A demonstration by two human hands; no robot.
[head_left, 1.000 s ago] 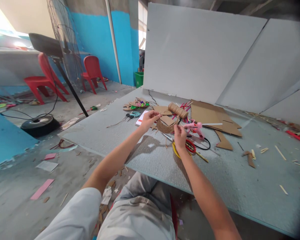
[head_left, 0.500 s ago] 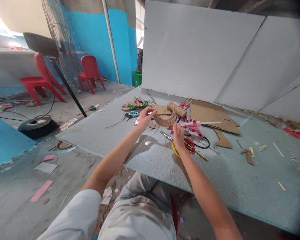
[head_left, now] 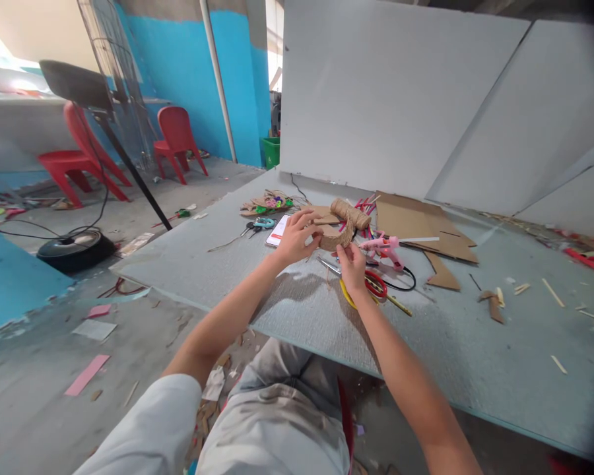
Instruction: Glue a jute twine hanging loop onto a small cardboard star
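Note:
A crescent wrapped in brown twine [head_left: 332, 239] is held above the table between my hands. My left hand [head_left: 298, 239] is at its left end, fingers curled with thumb and fingertips on it, partly covering that end. My right hand [head_left: 351, 264] pinches the lower right of the crescent between thumb and fingers. Under my right hand lie scissors with red and yellow handles [head_left: 375, 284], their blades pointing left. A spool of twine [head_left: 350, 214] lies just behind the crescent. To the right rests a pink glue gun [head_left: 383, 248] with a white glue stick in its back.
A phone [head_left: 278, 232] and blue-handled snips [head_left: 264, 223] lie left of my hands, near decorated cardboard pieces [head_left: 270, 203]. Cardboard sheets [head_left: 420, 231] lie at the back right. Wood scraps [head_left: 495, 307] are scattered right on the table [head_left: 475, 369]. A white panel [head_left: 386, 99] stands behind.
My left hand has moved slightly right and down, its fingers now further over the crescent's left end. The crescent has turned and lowered slightly. The phone shows more fully.

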